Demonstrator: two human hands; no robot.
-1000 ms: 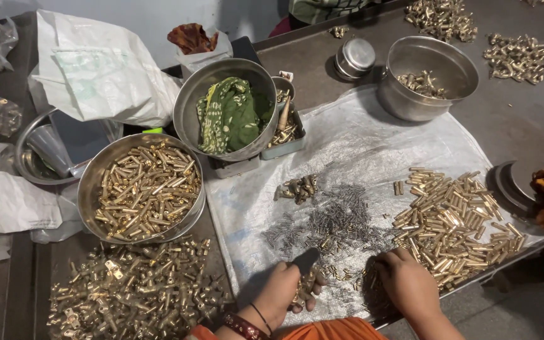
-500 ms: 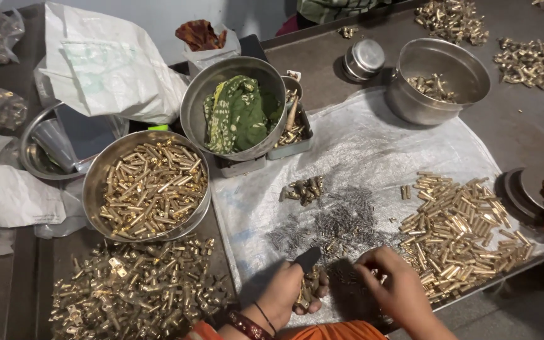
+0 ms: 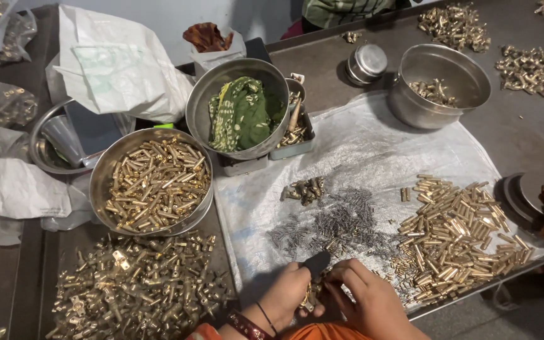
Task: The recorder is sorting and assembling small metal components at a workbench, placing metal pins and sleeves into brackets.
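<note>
Hands meet at the bottom centre of the head view, both over the near edge of the crinkled white plastic sheet (image 3: 373, 145) that covers the worktable. Left hand (image 3: 283, 296) comes in from the lower left, wrist wearing a dark red bangle (image 3: 247, 326) and a thin black thread; fingers curled tight around a small black-handled tool (image 3: 317, 263), black tip poking up above the knuckles. Right hand (image 3: 365, 294) comes in from the lower right, palm down, fingers bent narrow and pinched toward the left hand, fingertips touching a small cluster of brass fittings (image 3: 311, 294) held between the two hands. Cannot tell exactly which piece the right fingers grip.

Just beyond the hands on the sheet: scatter of small grey steel springs (image 3: 338, 220). Right of that, near the right hand: loose pile of short brass tubes (image 3: 454, 236). A few darker brass pieces (image 3: 303, 189) lie further up the sheet.

Left of the sheet: heap of brass valve-like parts (image 3: 140, 283) on the bare table, and behind it a round steel bowl of brass tubes (image 3: 153, 182).
</note>
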